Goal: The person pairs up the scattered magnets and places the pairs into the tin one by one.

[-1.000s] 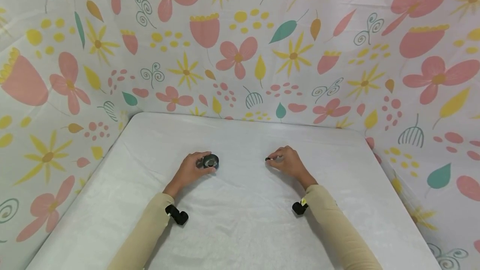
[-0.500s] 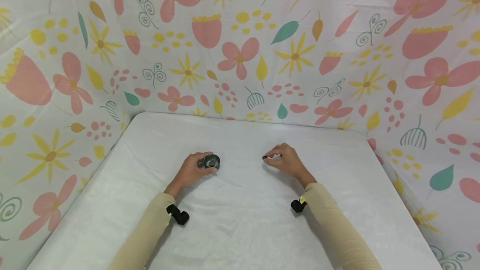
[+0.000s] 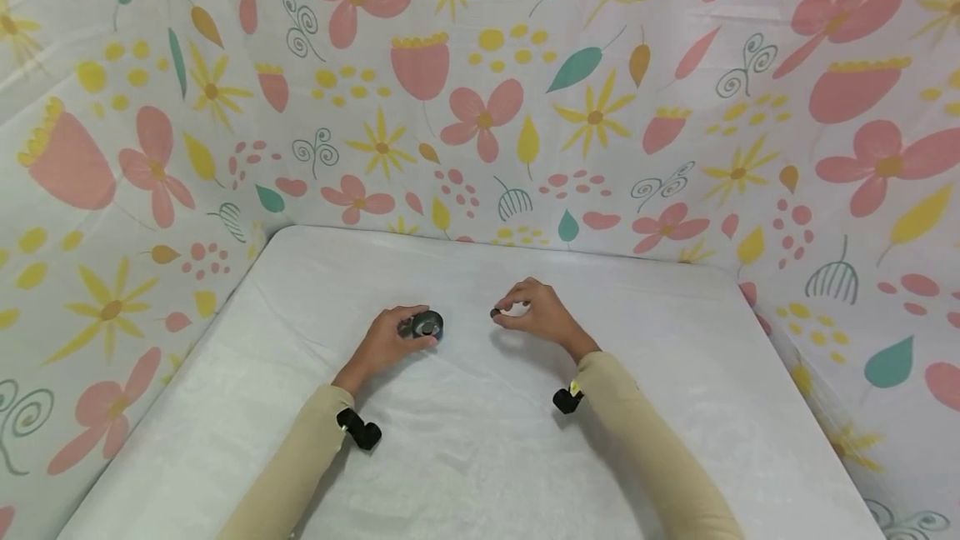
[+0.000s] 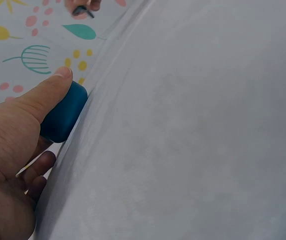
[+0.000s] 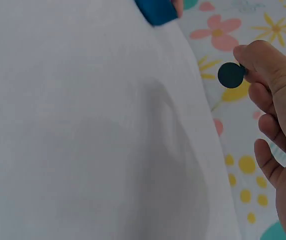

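Observation:
My left hand [image 3: 384,337] grips a dark teal, rounded object [image 3: 428,324] whose top shows a dark round centre with a paler ring around it. In the left wrist view its smooth blue side [image 4: 64,116] stands on the white cloth, with the thumb along it and fingers partly hidden behind. Off to the right, my right hand [image 3: 546,313] pinches a small dark round piece [image 3: 495,313] between thumb and fingertips, apart from the teal object. Seen from the right wrist, that piece is a flat-faced disc [image 5: 231,75], held above the cloth. What kind of object either is cannot be told.
A white cloth [image 3: 465,448] covers the table. Flower-patterned curtains [image 3: 480,48] rise at its back and sides. Black camera mounts sit at the left cuff [image 3: 360,430] and the right cuff [image 3: 567,400].
My right hand has moved left with the small disc, closer to the teal object. My left hand keeps its hold almost in place, and the head view has shifted slightly.

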`<control>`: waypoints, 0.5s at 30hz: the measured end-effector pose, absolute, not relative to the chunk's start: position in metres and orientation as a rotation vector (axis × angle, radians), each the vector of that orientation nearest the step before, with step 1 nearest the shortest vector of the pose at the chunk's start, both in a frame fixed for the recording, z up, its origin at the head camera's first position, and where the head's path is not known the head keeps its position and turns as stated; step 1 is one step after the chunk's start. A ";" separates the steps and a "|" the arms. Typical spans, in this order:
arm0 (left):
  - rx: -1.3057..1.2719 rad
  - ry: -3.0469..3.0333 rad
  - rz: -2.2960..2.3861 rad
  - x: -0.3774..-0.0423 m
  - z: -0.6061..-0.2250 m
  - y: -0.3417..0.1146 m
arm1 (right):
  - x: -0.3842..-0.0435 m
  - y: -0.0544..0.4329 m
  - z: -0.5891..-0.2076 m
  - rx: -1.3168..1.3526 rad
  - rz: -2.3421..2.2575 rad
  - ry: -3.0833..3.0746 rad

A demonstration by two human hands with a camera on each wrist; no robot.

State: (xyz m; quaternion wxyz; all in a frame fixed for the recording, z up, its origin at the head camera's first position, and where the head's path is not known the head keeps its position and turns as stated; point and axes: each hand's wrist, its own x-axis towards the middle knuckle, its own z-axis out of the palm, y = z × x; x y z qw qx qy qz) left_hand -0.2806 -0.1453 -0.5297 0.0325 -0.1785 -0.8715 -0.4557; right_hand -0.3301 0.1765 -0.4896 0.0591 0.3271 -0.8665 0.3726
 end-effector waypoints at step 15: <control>-0.560 -2.690 -1.426 -0.283 -0.531 -0.148 | -0.338 0.106 -0.481 1.236 1.212 -2.541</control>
